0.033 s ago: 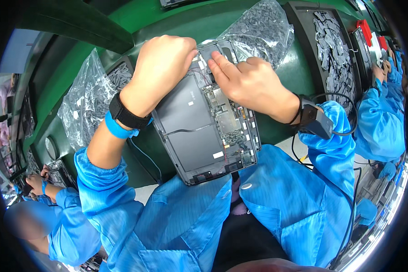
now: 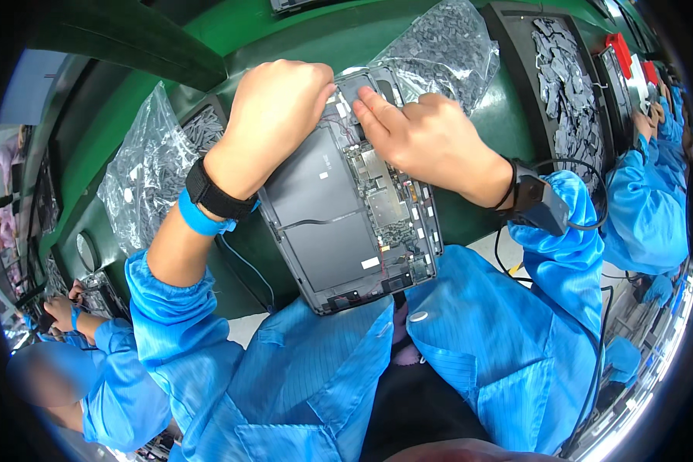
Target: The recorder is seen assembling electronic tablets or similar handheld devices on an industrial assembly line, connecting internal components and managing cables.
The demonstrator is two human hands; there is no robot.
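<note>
An opened tablet (image 2: 321, 185), its inside showing large dark grey battery panels and a circuit board (image 2: 386, 202), lies tilted in front of me. My left hand (image 2: 279, 108) is closed on its far left edge, knuckles up, with the fingertips hidden. From the right, my right hand (image 2: 431, 142) reaches over the board. Two of its fingers are stretched out and rest on a dark part at the tablet's far end; the thumb is hidden beneath the hand. A thin black cable (image 2: 316, 222) crosses between the battery panels.
Clear plastic bags of small dark parts lie on the green bench at the back (image 2: 446, 54) and left (image 2: 146, 169). A black tray (image 2: 516, 46) of grey pieces stands at right. Co-workers in blue sit at left (image 2: 123, 385) and right (image 2: 647, 215). A blue cord (image 2: 248, 266) hangs near my left arm.
My right hand and wrist have shifted very slightly. The left hand and the tablet look the same.
</note>
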